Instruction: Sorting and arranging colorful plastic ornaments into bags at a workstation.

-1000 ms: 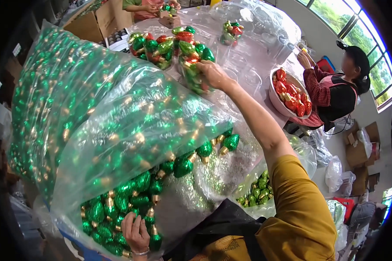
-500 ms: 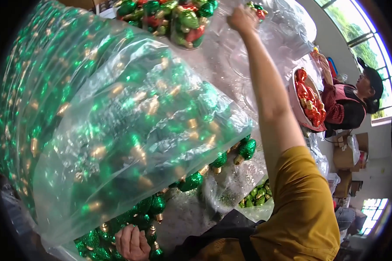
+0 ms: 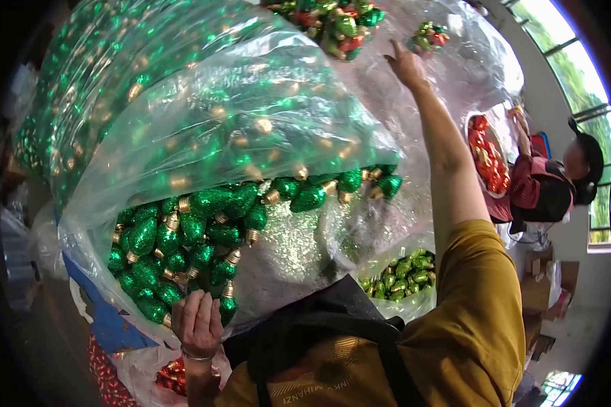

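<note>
A heap of glittery green bulb-shaped ornaments (image 3: 146, 234) with gold screw caps spills from the mouth of a large clear plastic bag (image 3: 204, 146). My left hand (image 3: 198, 322) rests at the heap's near edge, its fingers curled together against the ornaments. What lies under those fingers is hidden. Stretched far across the table, my right hand (image 3: 409, 68) holds nothing, its thumb and a finger apart. Just beyond it sits a small cluster of red, green and gold ornaments (image 3: 429, 37). Left of it is a larger group of mixed ornaments (image 3: 346, 30).
Lighter green ornaments (image 3: 404, 275) lie in a clear bag near my right elbow. A co-worker (image 3: 557, 176) sits at the right beside a tub of red ornaments (image 3: 487, 159). Red ornaments (image 3: 173, 376) show in plastic at lower left. Cardboard boxes (image 3: 546, 285) stand behind.
My view has shifted, showing more of the green heap and my left hand. My right hand has loosened from a closed shape and lies nearer, its fingers now apart.
</note>
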{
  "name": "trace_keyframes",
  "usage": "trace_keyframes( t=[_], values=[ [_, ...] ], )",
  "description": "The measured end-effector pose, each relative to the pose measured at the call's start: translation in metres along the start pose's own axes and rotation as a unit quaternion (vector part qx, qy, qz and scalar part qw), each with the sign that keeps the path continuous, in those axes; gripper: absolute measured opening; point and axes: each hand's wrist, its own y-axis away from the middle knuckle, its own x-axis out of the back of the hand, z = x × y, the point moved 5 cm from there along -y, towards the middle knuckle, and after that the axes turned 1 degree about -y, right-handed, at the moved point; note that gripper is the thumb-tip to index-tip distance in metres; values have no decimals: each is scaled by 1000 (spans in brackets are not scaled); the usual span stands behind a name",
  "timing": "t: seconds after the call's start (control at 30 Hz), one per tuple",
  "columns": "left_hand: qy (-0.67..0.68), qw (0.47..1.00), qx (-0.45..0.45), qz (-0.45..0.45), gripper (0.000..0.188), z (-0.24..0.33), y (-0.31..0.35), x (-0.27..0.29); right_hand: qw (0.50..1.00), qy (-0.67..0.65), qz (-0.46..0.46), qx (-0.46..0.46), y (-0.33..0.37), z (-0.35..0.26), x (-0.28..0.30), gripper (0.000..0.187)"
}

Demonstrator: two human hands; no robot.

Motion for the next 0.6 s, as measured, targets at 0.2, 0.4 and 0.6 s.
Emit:
trace_keyframes(
  t=[0.2,0.4,0.6],
  values=[
    [-3,1000,-1,3,15,27,21,5,958,-73,245,126,73,-53,99,43],
    [-2,991,131,-23,11,0,100,11,921,-68,33,383,278,-222,247,30],
    [-22,944,320,74,8,-7,239,64,811,-279,-56,511,367,-274,182,44]
  ],
)
